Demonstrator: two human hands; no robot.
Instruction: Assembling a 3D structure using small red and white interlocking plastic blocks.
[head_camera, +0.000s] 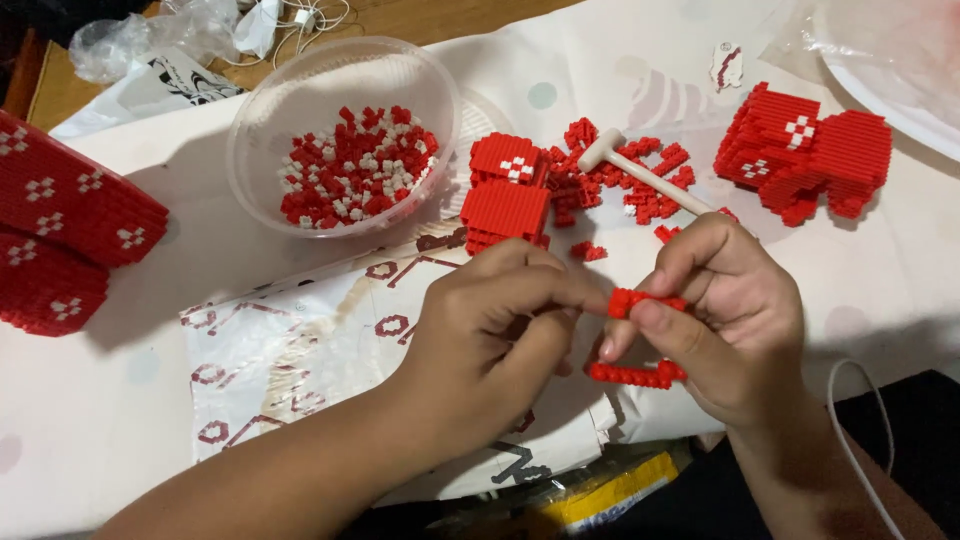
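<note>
My right hand (735, 320) grips a small red block frame (640, 340), with one strip at its fingertips and another lower by the palm. My left hand (490, 330) pinches the end of the upper strip from the left. Both hands hover over a printed paper sheet (290, 360). Just beyond them stand a red block cube (508, 195) with a white cross pattern and a heap of loose red blocks (620, 175). A small white hammer (640, 172) lies across that heap.
A clear plastic bowl (300, 90) of red and white blocks sits at the back left. Big red block assemblies stand at the left edge (60, 220) and back right (805, 150). A white cable (850, 420) loops at the right; crumpled plastic bags (150, 35) lie far left.
</note>
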